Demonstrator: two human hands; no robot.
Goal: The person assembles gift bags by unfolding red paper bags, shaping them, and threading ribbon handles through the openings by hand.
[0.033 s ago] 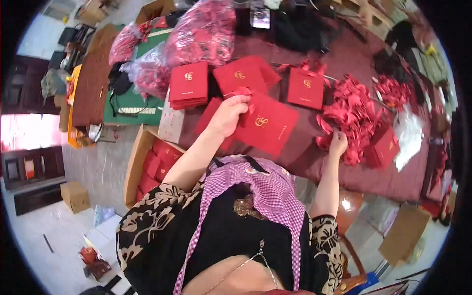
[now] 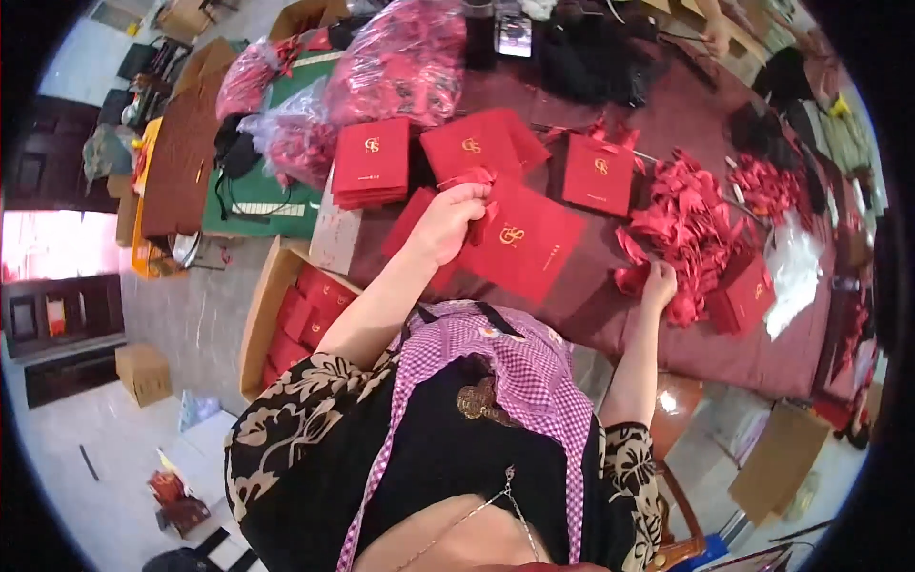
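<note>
A flat red gift bag (image 2: 529,238) with a gold emblem lies tilted at the near table edge. My left hand (image 2: 456,217) is closed at its upper left corner, where a red ribbon (image 2: 472,177) shows above the fingers. Further right, my right hand (image 2: 660,286) pinches a loop of red ribbon at the near left side of a heap of red ribbon bows (image 2: 681,214). Its fingertips are partly hidden by the ribbon. Another red bag (image 2: 599,173) lies flat between the hands, farther back.
Red bags are stacked (image 2: 370,157) at the left, with more (image 2: 472,145) beside them. Plastic sacks of red pieces (image 2: 396,71) stand behind. An open carton (image 2: 270,286) of red items is at my left. Clear plastic (image 2: 793,272) lies right; a person's hand (image 2: 717,36) shows at the back.
The view has shifted slightly, and a person's hand shows at the back right. My hands keep nearly the same places on the bag and the ribbon.
</note>
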